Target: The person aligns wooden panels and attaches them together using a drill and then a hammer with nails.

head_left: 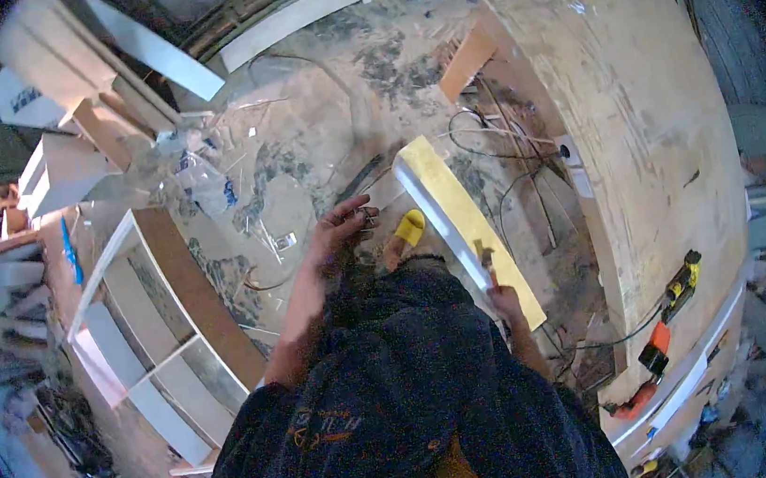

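Note:
My right hand (506, 302) is closed around the handle of a hammer (490, 269), its head over a long narrow wooden piece (466, 220). That piece has a yellow-lit upper face and a white side, and it slants from the middle of the view toward my right arm. Out ahead of my body, my left hand (344, 226) has its fingers curled, with something small and dark at the fingertips that I cannot make out. Below that hand and to its right, a yellow-toed shoe (410, 226) shows on my foot.
A wooden frame with shelves (206, 302) lies at left. On the right stands a large worktable (646, 143) with a yellow-black tool (683, 285) and an orange-black tool (655, 348). Cables (498, 169), scraps and a plastic bag (203, 179) litter the dusty floor.

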A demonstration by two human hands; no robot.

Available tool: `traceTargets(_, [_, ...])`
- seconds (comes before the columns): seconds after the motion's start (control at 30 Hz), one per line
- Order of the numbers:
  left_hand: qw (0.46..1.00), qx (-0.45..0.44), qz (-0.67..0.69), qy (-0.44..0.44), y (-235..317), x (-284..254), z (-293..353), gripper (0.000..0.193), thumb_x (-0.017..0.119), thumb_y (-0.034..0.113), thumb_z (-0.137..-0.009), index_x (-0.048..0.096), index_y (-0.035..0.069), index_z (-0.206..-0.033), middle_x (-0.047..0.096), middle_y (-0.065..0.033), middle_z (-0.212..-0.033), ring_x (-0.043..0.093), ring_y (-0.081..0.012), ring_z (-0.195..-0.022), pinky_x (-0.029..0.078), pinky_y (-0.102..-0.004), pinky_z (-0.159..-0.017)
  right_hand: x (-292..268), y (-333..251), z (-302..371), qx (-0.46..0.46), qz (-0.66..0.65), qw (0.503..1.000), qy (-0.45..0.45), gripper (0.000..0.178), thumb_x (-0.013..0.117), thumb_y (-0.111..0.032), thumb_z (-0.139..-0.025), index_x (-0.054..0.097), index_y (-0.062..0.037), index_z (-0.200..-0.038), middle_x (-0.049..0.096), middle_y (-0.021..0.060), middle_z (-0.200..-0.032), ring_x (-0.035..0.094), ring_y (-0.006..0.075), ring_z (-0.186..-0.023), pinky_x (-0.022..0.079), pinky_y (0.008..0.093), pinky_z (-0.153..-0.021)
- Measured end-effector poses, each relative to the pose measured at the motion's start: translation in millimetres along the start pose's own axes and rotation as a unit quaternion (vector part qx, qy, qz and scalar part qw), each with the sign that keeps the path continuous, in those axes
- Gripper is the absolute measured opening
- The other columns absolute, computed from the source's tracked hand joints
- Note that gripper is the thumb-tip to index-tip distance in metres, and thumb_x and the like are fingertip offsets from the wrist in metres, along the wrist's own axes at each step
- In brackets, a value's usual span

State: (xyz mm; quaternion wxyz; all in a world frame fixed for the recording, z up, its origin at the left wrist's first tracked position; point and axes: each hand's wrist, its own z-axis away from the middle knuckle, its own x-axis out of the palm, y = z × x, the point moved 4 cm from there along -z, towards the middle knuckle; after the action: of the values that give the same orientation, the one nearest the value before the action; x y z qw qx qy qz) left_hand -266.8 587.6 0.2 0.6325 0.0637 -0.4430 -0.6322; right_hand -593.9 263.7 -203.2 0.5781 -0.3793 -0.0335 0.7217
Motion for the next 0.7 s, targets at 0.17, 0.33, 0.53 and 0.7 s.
traceTargets(0.17, [0.994,-0.050,-0.064,-0.073,20,32,-76,0.045,0.065,0.017,-0.091,0.052,0.002,-0.131,0.065,-0.0055,-0.106,0.062,-0.0147,-0.093,0.050,-0.0278,-0.083,-29,-19,-11,0.068,-0.052,0.992,0.092,0.031,0.057,-0.029,-0.087,0.064,-0.0006,-0.077,0.055,0.0028,-0.056,0.055,0.0137,-0.050,0.043,0.0319,-0.047])
traceTargets(0.33, [0.972,-0.125,-0.132,-0.148,26,10,-153,0.039,0.064,0.023,-0.092,0.056,0.001,-0.123,0.059,0.0010,-0.089,0.058,-0.0119,-0.081,0.049,-0.0262,-0.075,-21,-109,40,0.093,-0.189,0.966,0.149,0.031,0.058,-0.032,-0.091,0.063,-0.0034,-0.080,0.057,0.0015,-0.060,0.052,0.0124,-0.050,0.042,0.0309,-0.048])
traceTargets(0.53, [0.946,-0.256,-0.105,-0.171,10,-37,-222,0.032,0.063,0.030,-0.093,0.059,0.006,-0.113,0.058,0.0021,-0.088,0.056,-0.0103,-0.078,0.047,-0.0257,-0.069,39,-201,70,0.165,-0.299,0.918,0.201,0.029,0.058,-0.032,-0.094,0.062,-0.0032,-0.095,0.053,-0.0006,-0.061,0.047,0.0098,-0.049,0.038,0.0287,-0.045])
traceTargets(0.7, [0.924,-0.306,-0.204,-0.105,-4,-62,-270,0.030,0.058,0.030,-0.097,0.060,0.006,-0.114,0.061,0.0010,-0.090,0.057,-0.0099,-0.079,0.049,-0.0257,-0.068,88,-271,39,0.286,-0.459,0.828,0.148,0.021,0.056,-0.023,-0.096,0.062,-0.0043,-0.103,0.049,-0.0022,-0.061,0.042,0.0067,-0.046,0.033,0.0240,-0.041])
